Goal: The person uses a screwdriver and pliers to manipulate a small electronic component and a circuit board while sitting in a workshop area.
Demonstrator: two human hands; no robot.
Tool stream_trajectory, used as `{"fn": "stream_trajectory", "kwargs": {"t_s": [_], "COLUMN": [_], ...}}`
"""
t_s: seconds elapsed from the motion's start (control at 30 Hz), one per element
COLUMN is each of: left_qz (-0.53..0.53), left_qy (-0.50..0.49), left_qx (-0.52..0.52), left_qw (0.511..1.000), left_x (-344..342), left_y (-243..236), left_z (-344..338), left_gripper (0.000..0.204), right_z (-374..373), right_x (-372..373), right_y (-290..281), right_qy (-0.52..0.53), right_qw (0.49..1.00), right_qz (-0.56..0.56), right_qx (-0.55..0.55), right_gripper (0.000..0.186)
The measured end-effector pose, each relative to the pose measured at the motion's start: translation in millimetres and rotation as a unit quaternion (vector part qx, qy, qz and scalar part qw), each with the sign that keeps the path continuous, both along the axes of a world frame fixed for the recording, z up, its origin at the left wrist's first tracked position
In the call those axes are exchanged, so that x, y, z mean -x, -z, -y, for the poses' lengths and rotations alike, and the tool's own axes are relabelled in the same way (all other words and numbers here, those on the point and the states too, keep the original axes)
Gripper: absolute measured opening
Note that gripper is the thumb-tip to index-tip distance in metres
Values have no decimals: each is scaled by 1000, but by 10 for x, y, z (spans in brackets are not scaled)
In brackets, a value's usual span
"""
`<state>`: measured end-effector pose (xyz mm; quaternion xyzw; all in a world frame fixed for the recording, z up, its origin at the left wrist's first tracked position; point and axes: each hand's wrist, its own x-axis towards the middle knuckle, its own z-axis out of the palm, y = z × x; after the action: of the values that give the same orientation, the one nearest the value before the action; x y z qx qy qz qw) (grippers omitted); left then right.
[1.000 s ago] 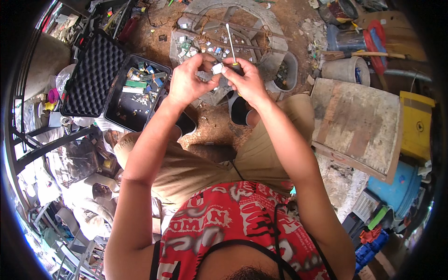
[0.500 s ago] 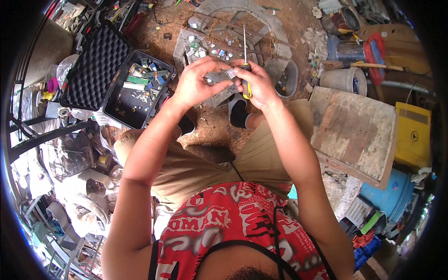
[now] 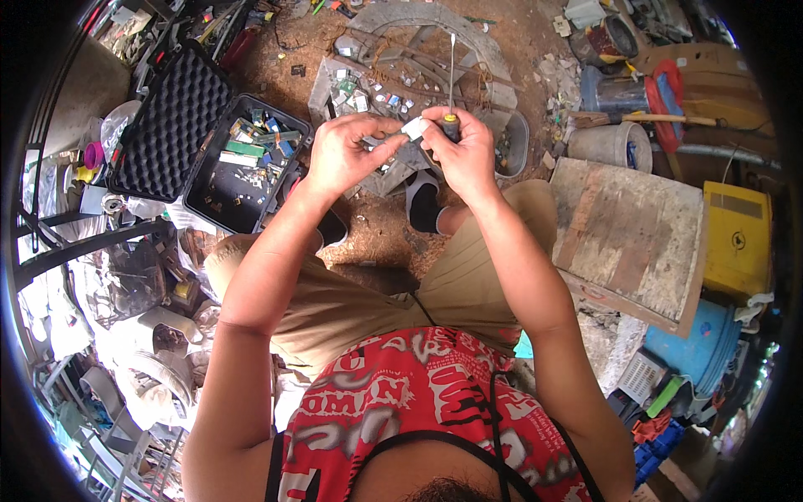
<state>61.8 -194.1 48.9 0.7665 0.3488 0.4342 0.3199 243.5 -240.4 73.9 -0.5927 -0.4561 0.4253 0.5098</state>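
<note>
My right hand (image 3: 460, 146) is closed on a yellow-and-black screwdriver (image 3: 450, 125), its metal shaft pointing up, with the thumb against a small white piece (image 3: 413, 128). My left hand (image 3: 351, 155) has its fingers curled up to the same piece, pinching it beside the right fingertips. Behind my hands, small boards and metal-cased bits (image 3: 361, 102) lie scattered on a worn grey slab (image 3: 323, 88). At the left, an open black case (image 3: 219, 197) holds green boards and loose components, its foam-lined lid (image 3: 161, 119) folded back.
A wooden board (image 3: 627, 243) lies at my right, with a yellow plastic item (image 3: 736, 234), a blue barrel (image 3: 694, 343) and a grey bucket (image 3: 606, 146) around it. A grey tub (image 3: 520, 163) stands beyond my right hand. Clutter fills the left side. My socked feet (image 3: 422, 209) rest below my hands.
Both hands have shifted a little to the right along with the screwdriver, whose shaft now stands nearer vertical. The white piece has turned between my fingers.
</note>
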Motion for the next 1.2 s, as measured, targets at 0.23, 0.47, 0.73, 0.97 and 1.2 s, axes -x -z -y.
{"fn": "stream_trajectory", "kwargs": {"t_s": [0.23, 0.47, 0.73, 0.97, 1.2], "left_qz": [-4, 188, 302, 232, 231], "left_qy": [18, 101, 151, 144, 146], "left_qx": [-20, 157, 237, 289, 306], "left_qw": [1000, 964, 911, 918, 912], "left_x": [35, -49, -79, 18, 15], "left_y": [-14, 57, 116, 40, 55], "left_z": [-22, 17, 49, 67, 48], "left_gripper": [14, 24, 11, 13, 15], "right_z": [-12, 5, 47, -7, -110], "right_x": [4, -52, 52, -140, -195], "right_y": [-46, -55, -61, -466, -547], "right_qy": [-13, -55, -116, -192, -259], "right_qw": [999, 939, 973, 976, 944], "right_qz": [-33, -303, -185, 90, 203], "right_qx": [14, 154, 74, 54, 24], "right_gripper": [9, 16, 13, 12, 13]}}
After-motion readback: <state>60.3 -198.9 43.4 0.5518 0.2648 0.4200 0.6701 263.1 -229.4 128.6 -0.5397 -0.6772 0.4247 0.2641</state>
